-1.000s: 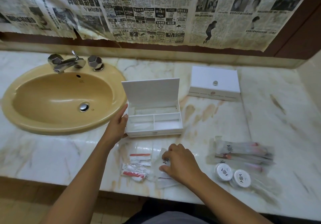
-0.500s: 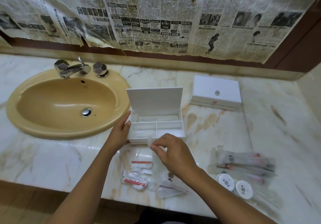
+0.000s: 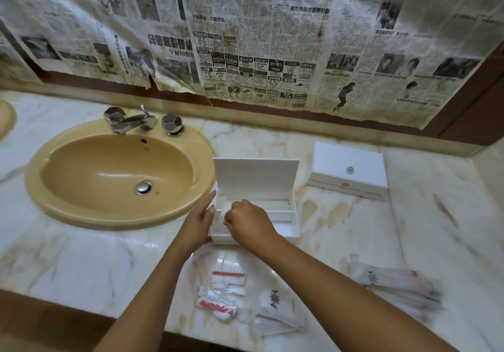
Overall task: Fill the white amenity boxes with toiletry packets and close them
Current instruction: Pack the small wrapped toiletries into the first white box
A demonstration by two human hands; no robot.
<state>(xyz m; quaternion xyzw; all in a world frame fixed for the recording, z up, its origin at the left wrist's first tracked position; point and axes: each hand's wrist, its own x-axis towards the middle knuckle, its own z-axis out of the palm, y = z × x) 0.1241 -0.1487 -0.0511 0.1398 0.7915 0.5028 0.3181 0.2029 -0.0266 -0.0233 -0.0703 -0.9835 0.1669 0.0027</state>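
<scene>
The left hand [image 3: 197,222] still steadies the open box [image 3: 255,209] at its nine-o'clock wall, fingers straight, grip holding nothing; the right hand [image 3: 246,222] has risen from the packets [image 3: 246,301] at six o'clock and now hangs over the box's front left compartment, fingers curled; whether a clear packet sits in that grip I cannot tell. Filling has likely begun; the closed box [image 3: 349,173] waits at two o'clock on the surface [image 3: 81,259].

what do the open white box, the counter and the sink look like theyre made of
Open white box: probably rigid matte plastic or coated board; thin flat walls and dividers, no shine.
Counter: looks like polished marble or a marble-look stone; pale with grey and rusty veins, glossy reflections.
Sink: likely glazed ceramic, mustard yellow; smooth with soft highlights across the bowl.
</scene>
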